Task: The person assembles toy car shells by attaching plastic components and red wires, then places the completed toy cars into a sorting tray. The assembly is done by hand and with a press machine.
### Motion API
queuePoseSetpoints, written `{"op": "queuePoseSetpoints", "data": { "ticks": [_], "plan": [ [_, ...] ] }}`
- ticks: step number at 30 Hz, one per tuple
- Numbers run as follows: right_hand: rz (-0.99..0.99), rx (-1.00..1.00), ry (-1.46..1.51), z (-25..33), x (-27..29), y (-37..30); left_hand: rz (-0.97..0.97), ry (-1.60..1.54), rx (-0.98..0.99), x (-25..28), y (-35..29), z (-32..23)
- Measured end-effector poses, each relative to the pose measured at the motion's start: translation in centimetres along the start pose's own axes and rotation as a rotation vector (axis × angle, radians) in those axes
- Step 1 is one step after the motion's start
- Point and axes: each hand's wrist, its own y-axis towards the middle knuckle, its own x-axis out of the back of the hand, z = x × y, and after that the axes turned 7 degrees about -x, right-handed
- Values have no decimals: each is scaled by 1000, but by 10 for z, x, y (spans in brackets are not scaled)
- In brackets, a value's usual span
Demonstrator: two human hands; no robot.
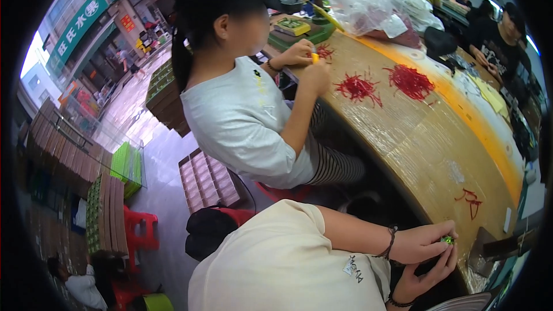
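Note:
At the table's near right end, my left hand (423, 243) pinches a small shiny green thing (448, 240), mostly hidden by fingers. My right hand (425, 281) comes up from below, its fingertips closed against the same green thing; its exact kind is too small to tell. Both hands are held at the edge of the film-covered table (415, 150). A few loose red strands (471, 203) lie on the tabletop just beyond them. Farther off are two heaps of thin red strands, one bright and dense (410, 82), the other looser (357, 87).
A co-worker in a white top (242, 121) sits at my left, holding a yellow object (315, 57). Clear plastic bags (368, 3) stand at the table's far end. Red stools (140, 233), stacked trays (106, 216) and a compartment tray (208, 179) occupy the floor on the left.

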Motion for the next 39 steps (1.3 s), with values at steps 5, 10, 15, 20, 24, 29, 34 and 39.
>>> {"op": "queuePoseSetpoints", "data": {
  "ticks": [5, 10, 15, 20, 24, 29, 34, 39],
  "plan": [
    [-28, -117, 48, -8, 15, -18, 69, -149, 91, -21, 6, 15],
    [-40, -120, -74, -23, 35, -25, 108, -205, 58, -41, 13, 27],
    [-57, -128, -95, -34, 47, -33, 139, -191, 7, -56, 20, 37],
    [-86, -50, -174, -35, 59, -30, 199, -110, -13, -69, 21, 44],
    [12, -166, 49, -34, 57, -36, 251, -88, 24, -65, 17, 49],
    [-31, -263, 182, -32, 55, -47, 360, -14, 33, -67, 15, 52],
    [76, -471, 329, -38, 62, -44, 312, -14, 298, -76, 25, 43],
    [6, -545, 706, -50, 56, -60, 372, -61, 401, -82, 26, 47]
  ]
}}
